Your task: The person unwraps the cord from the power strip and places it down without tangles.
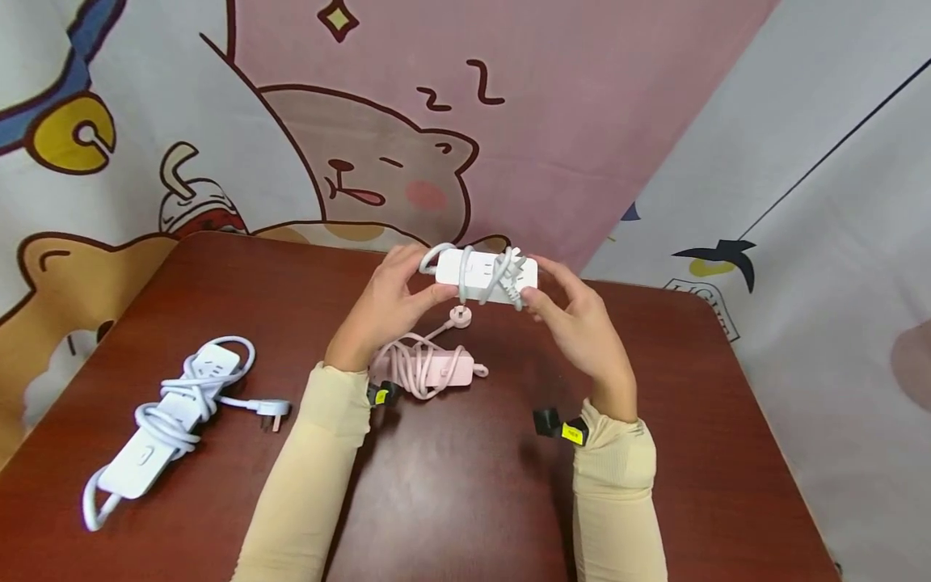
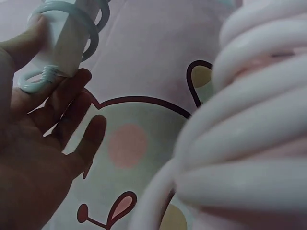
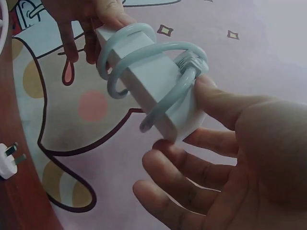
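A small white power strip [image 1: 476, 275] with its cord wound round it is held up above the far part of the table. My left hand [image 1: 393, 299] grips its left end between thumb and fingers. At the other end, my right hand [image 1: 582, 323] pinches it near the grey-white plug [image 1: 512, 267]. The right wrist view shows the strip [image 3: 148, 86] tilted, with cord loops crossing it and the right thumb by the plug. Below the left hand lies a pink power strip [image 1: 454, 369] wrapped in its own cord, partly hidden by that hand and wrist.
A longer white power strip [image 1: 160, 436], also wrapped in cord, lies at the left of the brown table [image 1: 465, 501]. Its plug [image 1: 273, 408] sticks out to the right. The pink strip's plug [image 1: 460, 316] points away. A cartoon-printed curtain [image 1: 553, 121] hangs behind the table.
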`<state>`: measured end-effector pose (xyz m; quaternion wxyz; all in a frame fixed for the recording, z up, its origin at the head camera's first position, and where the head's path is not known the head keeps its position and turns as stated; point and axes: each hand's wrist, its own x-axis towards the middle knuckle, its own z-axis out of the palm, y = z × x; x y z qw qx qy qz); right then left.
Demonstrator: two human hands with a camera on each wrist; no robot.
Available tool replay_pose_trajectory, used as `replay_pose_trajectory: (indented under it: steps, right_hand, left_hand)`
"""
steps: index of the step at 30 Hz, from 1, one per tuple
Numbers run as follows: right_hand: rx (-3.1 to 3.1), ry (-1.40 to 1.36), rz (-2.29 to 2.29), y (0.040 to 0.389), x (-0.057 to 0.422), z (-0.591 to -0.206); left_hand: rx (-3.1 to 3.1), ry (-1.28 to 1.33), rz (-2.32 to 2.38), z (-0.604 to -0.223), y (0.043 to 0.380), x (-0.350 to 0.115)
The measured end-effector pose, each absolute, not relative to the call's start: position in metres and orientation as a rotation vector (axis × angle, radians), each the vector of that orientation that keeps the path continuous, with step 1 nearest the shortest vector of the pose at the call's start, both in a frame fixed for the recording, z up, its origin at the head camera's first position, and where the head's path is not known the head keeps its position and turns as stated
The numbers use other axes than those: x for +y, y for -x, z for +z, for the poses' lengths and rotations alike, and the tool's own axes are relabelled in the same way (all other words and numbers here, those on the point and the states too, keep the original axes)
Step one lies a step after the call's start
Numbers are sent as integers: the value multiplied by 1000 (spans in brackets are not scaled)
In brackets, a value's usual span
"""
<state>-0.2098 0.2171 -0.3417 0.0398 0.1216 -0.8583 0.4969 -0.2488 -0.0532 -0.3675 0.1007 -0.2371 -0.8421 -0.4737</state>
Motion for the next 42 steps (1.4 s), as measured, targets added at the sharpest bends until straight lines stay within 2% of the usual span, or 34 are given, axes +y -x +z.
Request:
replay_pose_trajectory:
  steps: [8, 18, 31, 42]
  right_hand:
    - [-2552, -372, 1259, 201, 211, -340]
    - [-2426, -418, 1285, 204, 200, -343]
    - [-2234, -604, 981, 213, 182, -347]
    - [-2223, -596, 928, 212, 181, -350]
  left_hand:
    - [-2402, 731, -1416, -374, 249, -51]
    - [-2413, 733, -1413, -373, 250, -54]
    - [-2405, 713, -1396, -375, 253, -57]
    - [-2443, 709, -1385, -376, 251, -55]
